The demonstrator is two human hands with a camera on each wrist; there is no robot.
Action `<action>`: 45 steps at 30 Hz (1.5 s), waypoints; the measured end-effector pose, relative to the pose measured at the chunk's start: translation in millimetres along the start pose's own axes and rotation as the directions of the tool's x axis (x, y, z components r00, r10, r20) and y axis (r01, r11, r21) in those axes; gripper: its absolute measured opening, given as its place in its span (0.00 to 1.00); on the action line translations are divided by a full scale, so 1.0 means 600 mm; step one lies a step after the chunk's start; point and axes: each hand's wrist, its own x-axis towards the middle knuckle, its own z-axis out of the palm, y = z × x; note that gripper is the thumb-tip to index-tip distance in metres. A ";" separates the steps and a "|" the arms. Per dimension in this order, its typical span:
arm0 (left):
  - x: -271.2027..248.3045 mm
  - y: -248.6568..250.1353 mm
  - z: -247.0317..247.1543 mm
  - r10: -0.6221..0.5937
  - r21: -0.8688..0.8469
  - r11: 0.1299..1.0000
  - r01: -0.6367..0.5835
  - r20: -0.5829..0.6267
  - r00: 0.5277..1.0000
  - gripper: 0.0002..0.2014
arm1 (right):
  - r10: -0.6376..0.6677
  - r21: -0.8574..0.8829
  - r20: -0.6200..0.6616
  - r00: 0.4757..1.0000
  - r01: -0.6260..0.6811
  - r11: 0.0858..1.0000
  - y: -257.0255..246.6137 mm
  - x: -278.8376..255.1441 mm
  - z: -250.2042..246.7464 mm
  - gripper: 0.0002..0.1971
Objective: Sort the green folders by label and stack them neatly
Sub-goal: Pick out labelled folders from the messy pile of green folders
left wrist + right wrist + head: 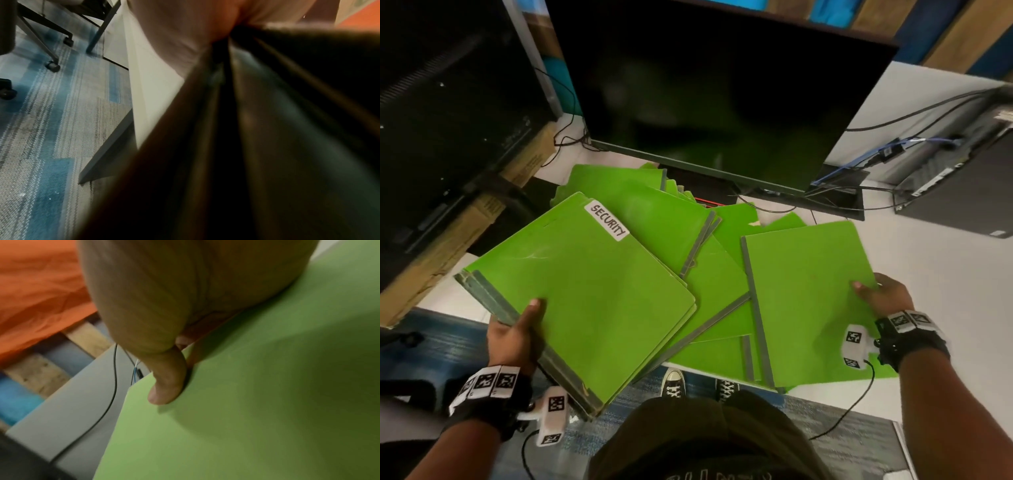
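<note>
Several green folders point(688, 246) with grey spines lie fanned out on the white desk point(928, 274). My left hand point(517, 329) grips a small stack of folders point(585, 294) by the spine side, thumb on top, raised off the desk; the top one bears a white label reading SECURITY point(607, 220). My right hand point(880, 294) pinches the right edge of a single unlabelled green folder point(804, 294), thumb point(166, 382) on its face point(246, 402). In the left wrist view the spines of the held stack point(257, 146) are dark and blurred.
A black monitor point(715, 89) stands just behind the pile, a second one point(448, 120) at the left on a cardboard box point(448, 246). A computer case point(962, 185) and cables point(859, 198) lie at the right. My shoes point(673, 383) stand on blue-grey carpet point(41, 146).
</note>
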 end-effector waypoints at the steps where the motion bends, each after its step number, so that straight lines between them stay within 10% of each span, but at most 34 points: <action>1: 0.000 0.001 0.009 -0.004 0.005 1.000 0.004 0.017 1.000 0.19 | -0.008 0.013 0.005 1.000 0.008 1.000 0.011 -0.001 -0.015 0.19; 8: 0.001 -0.004 0.071 0.013 0.043 0.999 -0.016 0.087 0.996 0.15 | 0.047 0.263 0.027 0.999 -0.052 0.964 0.071 -0.033 -0.075 0.05; 14: 0.007 -0.009 0.099 0.046 0.016 0.999 -0.050 0.170 0.984 0.18 | 0.047 0.336 -0.060 0.997 -0.024 0.942 0.081 -0.048 -0.088 0.15; 27: 0.002 -0.013 0.128 0.043 0.020 0.999 -0.047 0.181 0.983 0.10 | -0.265 0.573 -0.203 0.942 0.334 0.748 -0.033 -0.095 -0.199 0.12; 41: -0.009 -0.026 0.142 -0.048 -0.004 0.999 0.050 0.193 0.980 0.16 | -0.503 0.813 0.156 0.850 0.179 0.554 -0.196 -0.096 0.010 0.21; 45: -0.014 -0.030 0.140 -0.058 0.006 0.998 0.058 0.209 0.976 0.17 | -0.429 0.685 0.275 0.860 0.138 0.715 -0.202 -0.095 0.104 0.17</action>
